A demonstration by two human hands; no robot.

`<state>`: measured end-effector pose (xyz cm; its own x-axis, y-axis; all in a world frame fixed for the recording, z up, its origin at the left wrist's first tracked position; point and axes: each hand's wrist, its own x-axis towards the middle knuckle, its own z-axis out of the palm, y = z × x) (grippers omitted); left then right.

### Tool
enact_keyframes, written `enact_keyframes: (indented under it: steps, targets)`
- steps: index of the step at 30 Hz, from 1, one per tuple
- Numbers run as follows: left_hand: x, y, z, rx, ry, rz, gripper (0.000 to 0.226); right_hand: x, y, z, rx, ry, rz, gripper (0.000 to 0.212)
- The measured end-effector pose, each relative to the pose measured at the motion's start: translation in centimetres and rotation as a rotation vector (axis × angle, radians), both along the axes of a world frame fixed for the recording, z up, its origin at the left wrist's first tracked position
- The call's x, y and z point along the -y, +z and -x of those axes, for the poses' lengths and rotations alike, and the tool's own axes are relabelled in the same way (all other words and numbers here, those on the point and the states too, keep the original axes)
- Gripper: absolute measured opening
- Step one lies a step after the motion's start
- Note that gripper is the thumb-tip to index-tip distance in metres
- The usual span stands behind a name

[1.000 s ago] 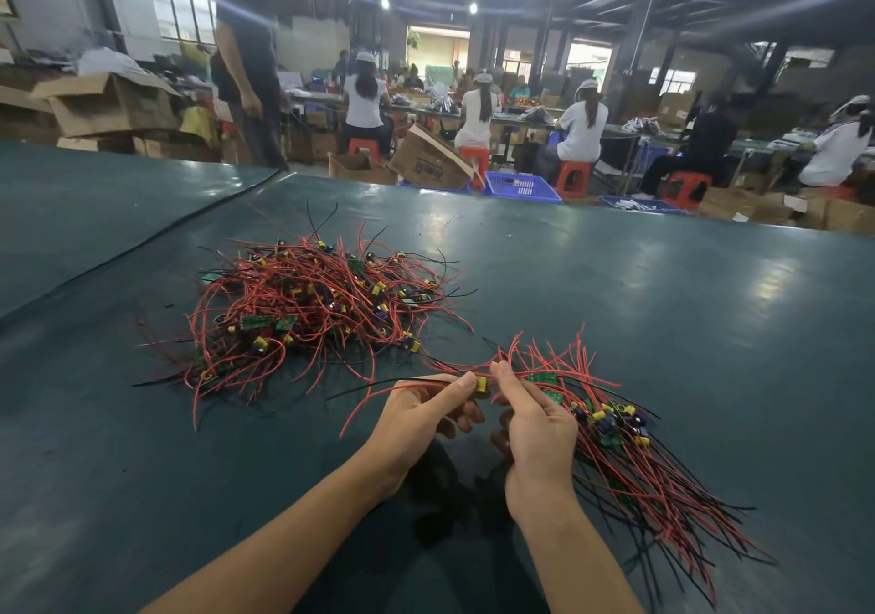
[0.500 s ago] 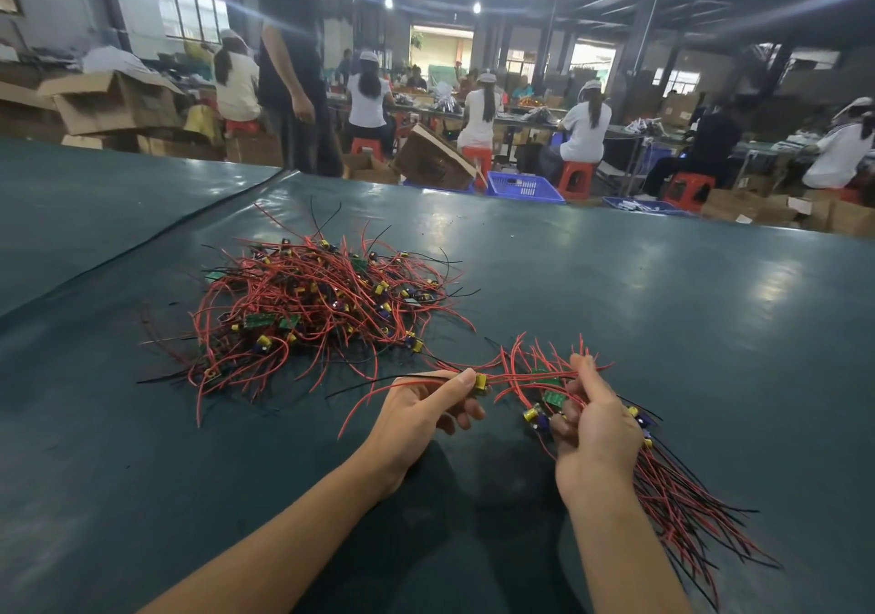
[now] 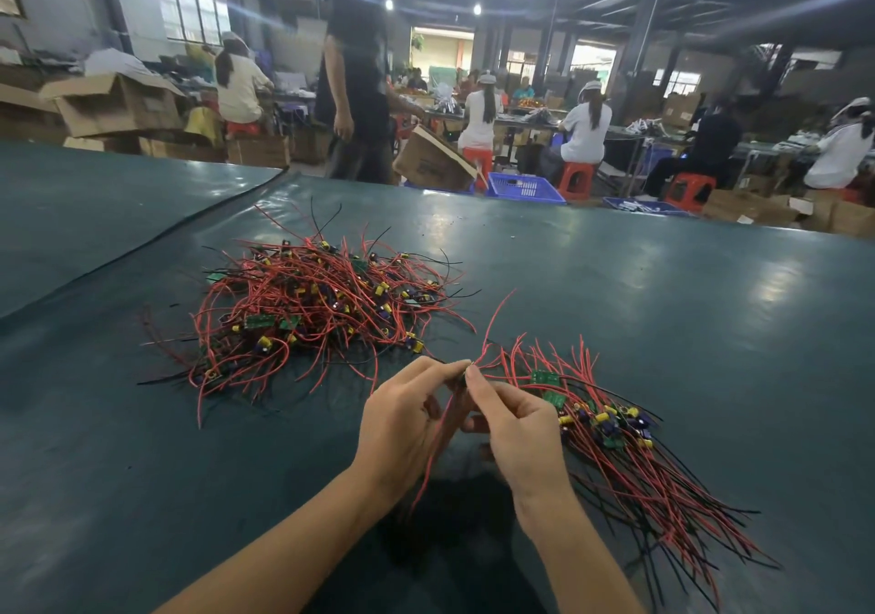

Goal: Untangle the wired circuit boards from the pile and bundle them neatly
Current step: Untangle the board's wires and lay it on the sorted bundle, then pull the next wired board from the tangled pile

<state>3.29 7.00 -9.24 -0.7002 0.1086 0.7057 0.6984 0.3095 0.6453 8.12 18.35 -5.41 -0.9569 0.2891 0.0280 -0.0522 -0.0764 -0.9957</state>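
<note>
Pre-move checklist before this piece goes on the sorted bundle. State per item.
1. Two-hand grip: left hand and right hand both pinch the red wire at their fingertips: ok.
2. Wire free of the tangled pile: pile strands run close to its upper end: cannot tell.
3. Board orientation: hidden behind the fingers: cannot tell.
4. Sorted bundle aligned: boards grouped, long leads fanning one way: ok.
5. Bundle tied: no tie visible: not ok.

Behind the green table [image 3: 663,329] sit workers [image 3: 587,125] on red stools [image 3: 578,177], near cardboard boxes [image 3: 113,104].
</note>
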Motion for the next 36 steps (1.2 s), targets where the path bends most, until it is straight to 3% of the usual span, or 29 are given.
enact_keyframes:
  steps: [5, 9, 14, 18, 22, 26, 32, 36]
  targets:
    - [0.2, 0.3, -0.4, -0.154, 0.027, 0.224, 0.044, -0.5, 0.2, 0.1, -0.066, -0.099, 0.106, 0.011]
    - [0.2, 0.8, -0.9, -0.102, 0.052, 0.284, 0.040, -1.5, 0.8, 0.2, -0.126, -0.219, 0.201, 0.008]
    - [1.2, 0.9, 0.1, -0.108, 0.237, 0.343, 0.027, -4.1, 0.9, -0.3, -0.155, -0.467, -0.445, 0.012]
    - [3.2, 0.0, 1.8, 0.067, 0.453, 0.588, 0.040, -4.9, 0.9, -0.9, 0.056, -0.599, -0.900, 0.021]
    - [4.7, -0.7, 3.1, 0.312, 0.573, 0.759, 0.050, -5.6, 0.3, -0.8, 0.189, -0.542, -1.061, 0.030]
    - [5.4, -0.7, 3.6, 0.375, 0.611, 0.825, 0.046, -4.9, 0.1, -0.5, 0.123, -0.487, -1.092, 0.037]
    - [5.4, -0.4, 3.5, 0.266, 0.602, 0.784, 0.035, -2.1, -0.7, -0.8, -0.159, -0.250, -1.068, 0.028]
    - [5.5, -0.3, 3.5, 0.244, 0.588, 0.714, 0.031, -1.2, -2.1, -0.2, -0.134, 0.054, -1.199, 0.041]
